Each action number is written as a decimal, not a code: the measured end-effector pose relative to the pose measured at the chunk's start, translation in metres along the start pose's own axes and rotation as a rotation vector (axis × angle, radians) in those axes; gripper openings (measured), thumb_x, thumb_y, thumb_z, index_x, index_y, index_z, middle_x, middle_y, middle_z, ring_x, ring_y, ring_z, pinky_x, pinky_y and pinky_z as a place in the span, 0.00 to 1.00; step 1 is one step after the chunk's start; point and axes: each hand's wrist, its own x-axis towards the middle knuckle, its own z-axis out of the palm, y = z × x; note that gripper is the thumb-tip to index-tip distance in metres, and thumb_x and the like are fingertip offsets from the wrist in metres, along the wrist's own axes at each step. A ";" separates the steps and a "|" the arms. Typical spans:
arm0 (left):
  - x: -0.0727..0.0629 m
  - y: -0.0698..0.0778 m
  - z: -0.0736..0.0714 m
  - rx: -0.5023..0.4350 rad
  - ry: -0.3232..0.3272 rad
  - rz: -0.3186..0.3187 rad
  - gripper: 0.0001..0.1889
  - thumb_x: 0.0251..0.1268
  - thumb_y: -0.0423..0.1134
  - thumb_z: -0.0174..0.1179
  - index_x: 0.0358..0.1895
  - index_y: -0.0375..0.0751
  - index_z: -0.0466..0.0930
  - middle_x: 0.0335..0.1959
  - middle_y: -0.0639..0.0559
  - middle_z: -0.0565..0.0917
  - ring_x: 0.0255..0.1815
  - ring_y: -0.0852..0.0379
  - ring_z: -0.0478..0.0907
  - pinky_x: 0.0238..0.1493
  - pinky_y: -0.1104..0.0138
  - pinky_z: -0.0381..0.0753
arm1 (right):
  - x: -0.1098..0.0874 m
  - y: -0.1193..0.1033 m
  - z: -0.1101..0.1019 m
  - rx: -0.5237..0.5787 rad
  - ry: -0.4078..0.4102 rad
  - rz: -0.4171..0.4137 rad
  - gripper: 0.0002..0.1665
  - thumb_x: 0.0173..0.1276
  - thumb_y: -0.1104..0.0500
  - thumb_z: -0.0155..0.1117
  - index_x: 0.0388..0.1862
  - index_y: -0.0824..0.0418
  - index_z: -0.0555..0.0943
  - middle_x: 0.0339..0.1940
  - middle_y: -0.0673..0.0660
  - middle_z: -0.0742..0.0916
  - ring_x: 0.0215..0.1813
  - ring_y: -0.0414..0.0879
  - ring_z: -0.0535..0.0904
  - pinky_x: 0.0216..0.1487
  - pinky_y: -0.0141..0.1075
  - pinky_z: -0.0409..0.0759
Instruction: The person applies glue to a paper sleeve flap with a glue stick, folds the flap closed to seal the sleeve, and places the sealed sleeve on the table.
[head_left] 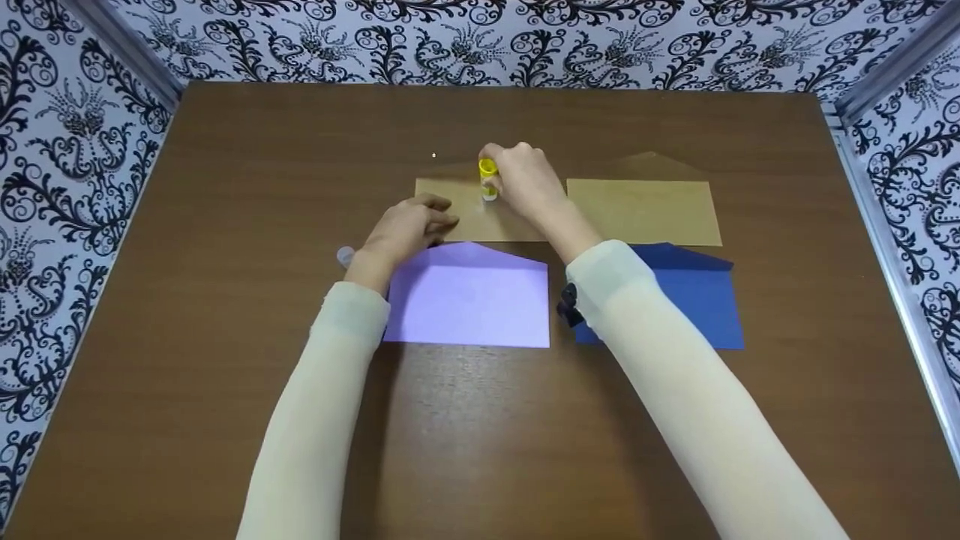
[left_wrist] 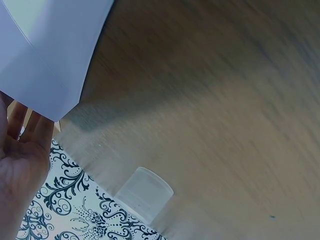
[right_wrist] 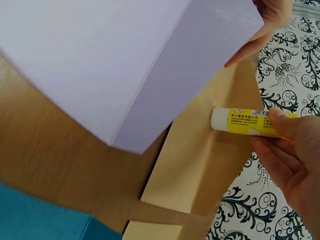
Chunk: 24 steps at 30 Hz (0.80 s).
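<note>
Glue stick (head_left: 488,180) is pinched tip-down by right hand (head_left: 527,180) to meet tan envelope (head_left: 495,225); latter seemingly steadied by left hand (head_left: 409,227), loosely extended, empty.

On the yellow label (right_wrist: 242,126) of the glue stick (right_wrist: 272,132), we see Chinese characters (right_wrist: 243,119), the top line seemingly ending 有限公司, a small round sign (right_wrist: 238,110) toward the stick's white end (right_wrist: 219,119) and a barcode (right_wrist: 260,113) farther from it; finer print (right_wrist: 240,124) is too small.
</note>
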 end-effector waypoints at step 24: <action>-0.003 0.000 -0.001 0.156 -0.011 0.114 0.17 0.70 0.37 0.62 0.61 0.50 0.82 0.70 0.50 0.75 0.72 0.47 0.71 0.72 0.54 0.72 | -0.010 -0.008 -0.003 -0.021 -0.070 -0.053 0.22 0.70 0.55 0.66 0.61 0.58 0.80 0.51 0.61 0.87 0.53 0.59 0.82 0.58 0.48 0.83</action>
